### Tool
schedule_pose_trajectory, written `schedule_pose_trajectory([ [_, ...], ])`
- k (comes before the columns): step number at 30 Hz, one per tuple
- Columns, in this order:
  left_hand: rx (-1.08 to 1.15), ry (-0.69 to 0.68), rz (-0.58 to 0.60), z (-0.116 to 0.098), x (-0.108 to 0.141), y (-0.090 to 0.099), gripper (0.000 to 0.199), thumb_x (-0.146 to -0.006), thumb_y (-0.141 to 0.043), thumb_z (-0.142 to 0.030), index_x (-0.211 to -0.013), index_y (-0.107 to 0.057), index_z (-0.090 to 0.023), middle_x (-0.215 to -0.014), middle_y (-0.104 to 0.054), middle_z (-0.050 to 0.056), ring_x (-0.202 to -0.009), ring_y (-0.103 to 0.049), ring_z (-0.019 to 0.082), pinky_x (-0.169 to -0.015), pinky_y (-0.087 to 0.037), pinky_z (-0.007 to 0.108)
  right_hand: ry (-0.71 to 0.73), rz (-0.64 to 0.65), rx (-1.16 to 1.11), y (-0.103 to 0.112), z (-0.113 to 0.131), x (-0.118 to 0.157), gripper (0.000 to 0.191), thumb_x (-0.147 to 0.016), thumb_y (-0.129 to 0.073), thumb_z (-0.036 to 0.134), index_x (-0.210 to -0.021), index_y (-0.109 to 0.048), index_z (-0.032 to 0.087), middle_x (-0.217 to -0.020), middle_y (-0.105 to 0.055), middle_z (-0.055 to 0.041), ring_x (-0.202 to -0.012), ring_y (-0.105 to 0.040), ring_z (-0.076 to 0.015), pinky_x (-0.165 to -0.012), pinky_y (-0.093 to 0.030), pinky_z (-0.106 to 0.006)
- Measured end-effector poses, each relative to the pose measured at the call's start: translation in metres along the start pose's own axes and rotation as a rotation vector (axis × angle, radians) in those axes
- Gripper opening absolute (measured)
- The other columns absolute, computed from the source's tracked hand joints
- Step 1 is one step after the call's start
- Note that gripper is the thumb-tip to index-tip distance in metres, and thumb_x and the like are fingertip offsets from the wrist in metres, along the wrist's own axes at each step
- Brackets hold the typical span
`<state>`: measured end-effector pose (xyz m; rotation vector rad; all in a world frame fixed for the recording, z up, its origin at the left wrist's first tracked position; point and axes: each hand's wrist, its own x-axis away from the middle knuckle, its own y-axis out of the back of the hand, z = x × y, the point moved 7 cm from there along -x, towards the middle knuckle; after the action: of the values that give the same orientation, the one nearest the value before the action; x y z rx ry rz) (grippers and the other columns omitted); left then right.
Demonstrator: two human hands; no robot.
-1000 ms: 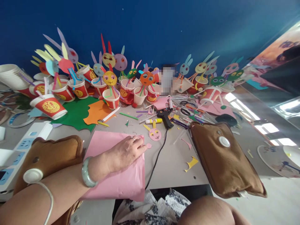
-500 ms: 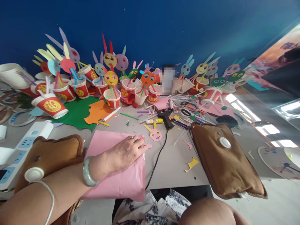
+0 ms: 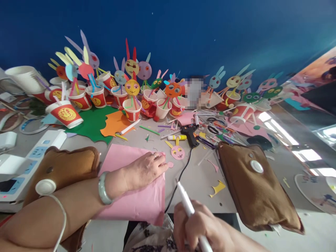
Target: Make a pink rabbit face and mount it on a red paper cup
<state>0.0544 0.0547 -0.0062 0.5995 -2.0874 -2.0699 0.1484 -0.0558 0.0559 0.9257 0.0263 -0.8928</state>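
Note:
My left hand [image 3: 145, 170] lies flat on a sheet of pink paper [image 3: 136, 206], its fingertips at the upper right edge beside a small pink paper circle [image 3: 170, 164]. A bracelet and a ring are on that arm and hand. In front of my lap, my right hand [image 3: 195, 224] grips a white pen [image 3: 186, 199], its tip pointing up over the black cord. Above the small circle lies a pink paper face [image 3: 177, 153] with yellow ears and drawn features.
Several red cups [image 3: 132, 113] with paper animal faces line the blue wall. A glue gun [image 3: 191, 136], scissors and markers lie mid-table. Brown pouches [image 3: 252, 185] [image 3: 76, 162] flank the paper. A power strip [image 3: 35, 157] is at left, yellow scraps [image 3: 217, 189] at right.
My right hand has come into view at the bottom, holding the white pen. My left hand stays on the pink paper. The whole view has shifted slightly.

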Motion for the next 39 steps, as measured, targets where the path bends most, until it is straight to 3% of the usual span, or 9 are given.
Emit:
schedule_pose_trajectory([
  [1, -0.001, 0.001, -0.003, 0.000, 0.000, 0.000, 0.045, -0.095, -0.048, -0.007, -0.138, -0.054, -0.017, -0.127, -0.062, 0.013, -0.122, -0.057, 0.025, -0.103, -0.046, 0.038, 0.032, 0.011, -0.126, 0.005, -0.010, -0.005, 0.033, -0.086, -0.073, 0.015, -0.099, -0.045, 0.028, -0.068, -0.065, 0.0067, -0.057, -0.061, -0.0089, -0.056, -0.049, -0.020],
  [2, -0.001, -0.001, -0.005, 0.000, -0.001, 0.001, 0.043, -0.095, -0.049, -0.008, -0.137, -0.055, -0.017, -0.128, -0.062, 0.013, -0.121, -0.058, 0.025, -0.103, -0.047, 0.038, -0.004, -0.054, -0.122, 0.015, -0.024, -0.008, 0.030, -0.087, -0.065, 0.011, -0.098, -0.043, 0.028, -0.069, -0.065, 0.0053, -0.057, -0.060, -0.0100, -0.054, -0.047, -0.021],
  [5, 0.005, -0.021, 0.002, -0.001, -0.001, 0.000, 0.044, -0.093, -0.051, -0.008, -0.136, -0.055, -0.018, -0.129, -0.062, 0.013, -0.122, -0.057, 0.025, -0.105, -0.045, 0.040, -0.032, -0.104, 0.086, 0.031, -0.051, -0.009, 0.025, -0.088, -0.055, 0.006, -0.095, -0.043, 0.027, -0.069, -0.063, 0.0039, -0.054, -0.057, -0.0105, -0.053, -0.043, -0.023],
  [8, 0.012, -0.026, 0.012, -0.001, -0.001, 0.002, 0.048, -0.089, -0.055, -0.005, -0.135, -0.055, -0.018, -0.127, -0.063, 0.013, -0.125, -0.056, 0.025, -0.107, -0.044, 0.040, -0.028, -0.093, 0.327, 0.031, -0.066, -0.002, 0.022, -0.089, -0.054, 0.005, -0.094, -0.045, 0.025, -0.069, -0.063, 0.0021, -0.054, -0.055, -0.0112, -0.053, -0.043, -0.025],
  [11, -0.001, -0.009, 0.026, -0.001, -0.003, 0.005, 0.042, -0.088, -0.054, -0.005, -0.128, -0.057, -0.017, -0.127, -0.062, 0.014, -0.122, -0.057, 0.025, -0.104, -0.046, 0.039, -0.019, -0.131, 0.388, 0.027, -0.074, 0.003, 0.021, -0.089, -0.053, 0.005, -0.093, -0.046, 0.024, -0.069, -0.064, 0.0011, -0.055, -0.057, -0.0118, -0.052, -0.044, -0.024],
  [19, -0.002, 0.004, 0.031, -0.002, -0.001, 0.009, 0.040, -0.093, -0.049, -0.004, -0.131, -0.054, -0.016, -0.129, -0.061, 0.016, -0.121, -0.058, 0.025, -0.102, -0.048, 0.039, -0.061, -0.255, 0.344, 0.024, -0.082, 0.005, 0.022, -0.089, -0.055, 0.004, -0.096, -0.049, 0.024, -0.079, -0.069, -0.0012, -0.064, -0.068, -0.0125, -0.057, -0.052, -0.023],
  [29, 0.026, -0.018, -0.027, -0.002, 0.000, 0.016, 0.040, -0.097, -0.044, -0.004, -0.134, -0.054, -0.014, -0.123, -0.063, 0.015, -0.114, -0.060, 0.023, -0.103, -0.050, 0.039, -0.117, -0.275, 0.342, 0.025, -0.089, 0.008, 0.021, -0.090, -0.057, 0.005, -0.097, -0.048, 0.024, -0.088, -0.074, -0.0040, -0.066, -0.072, -0.0132, -0.056, -0.052, -0.022],
  [39, 0.008, -0.012, -0.057, -0.001, 0.005, 0.012, 0.041, -0.099, -0.044, -0.006, -0.138, -0.053, -0.015, -0.130, -0.062, 0.014, -0.123, -0.058, 0.025, -0.107, -0.050, 0.041, -0.144, -0.286, 0.321, 0.023, -0.093, 0.010, 0.021, -0.090, -0.058, 0.008, -0.099, -0.049, 0.024, -0.094, -0.075, -0.0063, -0.070, -0.074, -0.0138, -0.058, -0.055, -0.021],
])
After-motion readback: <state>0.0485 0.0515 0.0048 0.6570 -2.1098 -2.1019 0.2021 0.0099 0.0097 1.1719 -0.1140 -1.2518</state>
